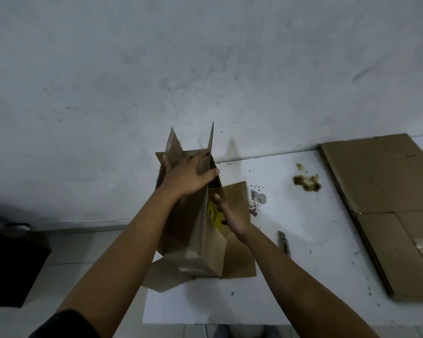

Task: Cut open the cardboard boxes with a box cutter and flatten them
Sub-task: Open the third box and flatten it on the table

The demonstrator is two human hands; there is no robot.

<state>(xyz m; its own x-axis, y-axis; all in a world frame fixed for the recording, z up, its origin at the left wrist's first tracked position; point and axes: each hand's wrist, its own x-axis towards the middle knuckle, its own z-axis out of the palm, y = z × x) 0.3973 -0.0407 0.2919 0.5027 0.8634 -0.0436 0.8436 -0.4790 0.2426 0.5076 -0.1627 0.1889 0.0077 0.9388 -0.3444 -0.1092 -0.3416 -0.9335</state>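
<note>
A brown cardboard box [188,230] stands on the left end of the white table [303,215], its flaps opened out at both ends. My left hand [188,176] lies over the box's top, fingers wrapped on its upper edge. Flat against the box's right side, my right hand [232,215] partly covers a yellow label [213,211], fingers straight. A grey box cutter [284,242] lies on the table just right of my right forearm, in neither hand.
Flattened cardboard [386,198] is stacked on the table's right end. Brown stains [307,180] and dark specks mark the tabletop between box and stack. A dirty white wall rises behind. A dark object [7,262] sits on the floor at left.
</note>
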